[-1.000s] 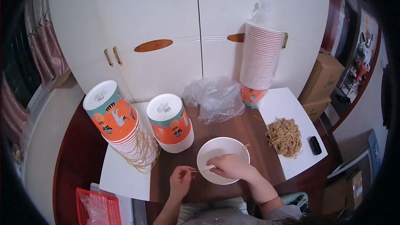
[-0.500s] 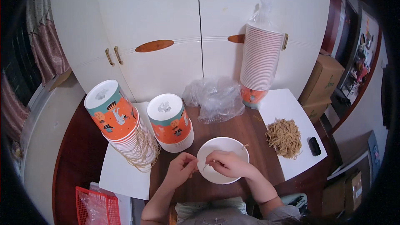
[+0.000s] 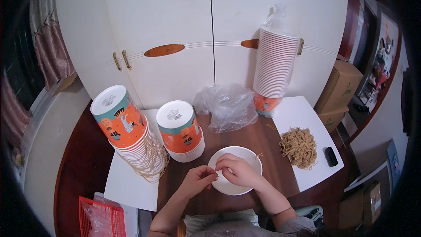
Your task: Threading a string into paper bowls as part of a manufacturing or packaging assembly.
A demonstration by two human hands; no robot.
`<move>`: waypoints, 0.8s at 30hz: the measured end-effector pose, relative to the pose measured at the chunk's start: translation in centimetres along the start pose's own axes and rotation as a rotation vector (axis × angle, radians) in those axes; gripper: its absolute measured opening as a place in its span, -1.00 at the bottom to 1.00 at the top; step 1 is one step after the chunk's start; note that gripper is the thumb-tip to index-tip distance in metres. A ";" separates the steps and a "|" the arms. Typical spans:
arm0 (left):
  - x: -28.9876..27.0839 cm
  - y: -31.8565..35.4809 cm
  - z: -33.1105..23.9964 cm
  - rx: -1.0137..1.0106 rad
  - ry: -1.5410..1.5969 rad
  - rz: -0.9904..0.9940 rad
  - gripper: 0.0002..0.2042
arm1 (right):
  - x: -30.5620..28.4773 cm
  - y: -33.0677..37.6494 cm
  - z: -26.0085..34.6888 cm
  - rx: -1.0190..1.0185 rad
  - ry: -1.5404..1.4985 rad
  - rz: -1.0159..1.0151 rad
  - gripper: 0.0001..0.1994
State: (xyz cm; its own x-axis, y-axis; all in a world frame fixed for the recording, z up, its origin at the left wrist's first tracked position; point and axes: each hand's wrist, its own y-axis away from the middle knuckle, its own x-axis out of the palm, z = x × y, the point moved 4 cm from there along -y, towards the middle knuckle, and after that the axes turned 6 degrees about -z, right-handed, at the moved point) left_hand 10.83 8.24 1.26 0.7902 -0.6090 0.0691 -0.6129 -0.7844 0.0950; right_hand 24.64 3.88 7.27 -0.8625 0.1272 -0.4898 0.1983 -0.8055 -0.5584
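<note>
My left hand [image 3: 199, 180] and my right hand [image 3: 236, 170] meet over the near left part of a round white bowl [image 3: 232, 189]. Both are closed in a pinch, fingertips almost touching. A thin pale strand seems to run between them, mostly hidden by the fingers. A tan strand [image 3: 259, 155] is looped at the bowl's right rim. To the left, an upturned stack of orange and teal paper tubs [image 3: 180, 134] stands near the bowl. Farther left, a taller, tilted stack [image 3: 125, 125] has many tan string-like loops [image 3: 154, 158] draped over it.
A heap of tan strands [image 3: 299, 148] lies right, beside a small black object [image 3: 330, 156]. Behind the bowl sits a crumpled clear plastic bag [image 3: 226, 107]. A tall bagged stack of tubs [image 3: 275, 63] stands before the white cabinet [image 3: 175, 13]. A red basket [image 3: 101, 219] is lower left.
My hands have drawn closer together over the bowl; the left moved right and the right slightly up. The pale strand between them shows less. The whole view has shifted a little.
</note>
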 end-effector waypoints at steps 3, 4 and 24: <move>-0.3 0.3 0.0 0.015 0.072 0.015 -0.90 | 0.2 0.7 -0.3 0.075 0.053 -0.014 -0.85; -0.3 0.4 0.0 0.039 0.123 0.031 -0.90 | 0.3 1.1 -0.4 0.084 0.068 0.016 -0.88; -2.0 0.8 0.7 -0.122 0.063 -0.015 -0.90 | 2.1 2.9 1.7 -0.006 0.209 -0.010 -0.86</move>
State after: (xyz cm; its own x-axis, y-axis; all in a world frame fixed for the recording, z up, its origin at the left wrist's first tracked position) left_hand 8.75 8.82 0.49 0.8001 -0.5858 0.1291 -0.5992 -0.7707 0.2166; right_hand 22.58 0.88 5.76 -0.7491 0.2534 -0.6121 0.1934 -0.8000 -0.5680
